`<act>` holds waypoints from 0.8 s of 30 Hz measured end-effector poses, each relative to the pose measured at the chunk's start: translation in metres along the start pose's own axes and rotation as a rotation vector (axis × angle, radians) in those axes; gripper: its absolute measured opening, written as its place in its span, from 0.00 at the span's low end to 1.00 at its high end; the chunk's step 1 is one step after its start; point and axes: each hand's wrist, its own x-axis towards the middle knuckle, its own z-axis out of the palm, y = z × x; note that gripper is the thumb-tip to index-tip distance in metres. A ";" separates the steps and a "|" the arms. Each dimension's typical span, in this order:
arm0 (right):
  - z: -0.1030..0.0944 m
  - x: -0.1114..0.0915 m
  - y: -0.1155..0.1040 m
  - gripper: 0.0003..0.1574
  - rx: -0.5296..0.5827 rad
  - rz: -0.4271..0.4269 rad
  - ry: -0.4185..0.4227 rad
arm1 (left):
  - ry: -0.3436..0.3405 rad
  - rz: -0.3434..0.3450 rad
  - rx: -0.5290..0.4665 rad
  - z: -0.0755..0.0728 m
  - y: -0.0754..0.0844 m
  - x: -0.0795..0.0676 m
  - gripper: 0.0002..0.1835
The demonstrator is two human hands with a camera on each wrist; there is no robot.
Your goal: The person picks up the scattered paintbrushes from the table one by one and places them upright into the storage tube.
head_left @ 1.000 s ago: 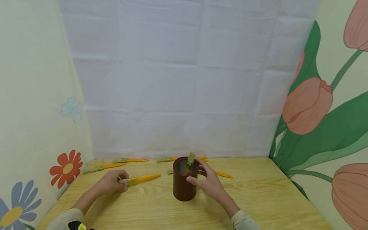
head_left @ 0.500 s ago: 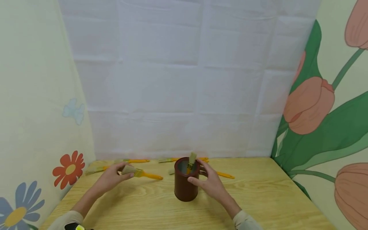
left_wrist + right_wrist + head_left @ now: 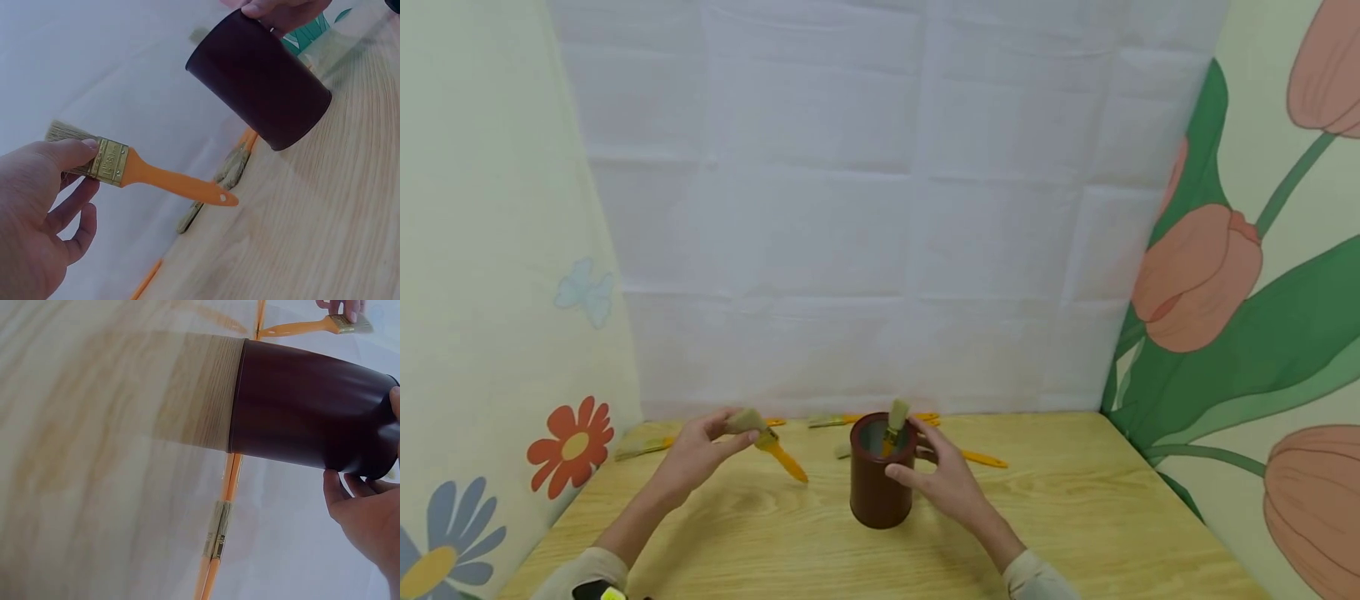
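In the head view, my left hand (image 3: 688, 458) pinches a paintbrush (image 3: 778, 454) by its bristle end, above the table. Its orange handle points down and to the right. In the left wrist view the thumb lies across the metal band of the paintbrush (image 3: 165, 178). A dark red cylindrical can (image 3: 880, 492) stands upright on the table, to the right of that brush. My right hand (image 3: 943, 475) grips the can near its rim, from the right side. Inside the can another paintbrush (image 3: 897, 414) leans, bristles up, with its lower handle hidden.
Several more paintbrushes lie along the back of the wooden table (image 3: 775, 550): one brush (image 3: 643, 448) at left, one brush (image 3: 827, 421) behind the can, and an orange handle (image 3: 985, 458) to its right. A white cloth (image 3: 820, 208) hangs behind.
My left hand has lifted the paintbrush off the table, and its handle has swung from pointing right to pointing down-right. My right hand and the can have stayed in place.
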 end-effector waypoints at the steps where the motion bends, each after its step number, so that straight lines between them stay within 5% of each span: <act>1: 0.000 0.001 0.003 0.51 0.000 -0.003 0.002 | 0.005 0.004 0.007 0.000 0.002 0.001 0.22; 6: -0.001 0.003 0.011 0.51 0.004 -0.016 0.005 | 0.016 0.028 0.016 0.002 0.011 0.003 0.24; 11: -0.004 0.003 0.011 0.51 -0.008 -0.015 0.015 | 0.031 0.124 0.049 0.007 0.027 0.007 0.23; 24: 0.003 0.003 0.003 0.51 -0.002 -0.041 0.009 | 0.142 0.364 0.069 0.020 0.100 0.007 0.16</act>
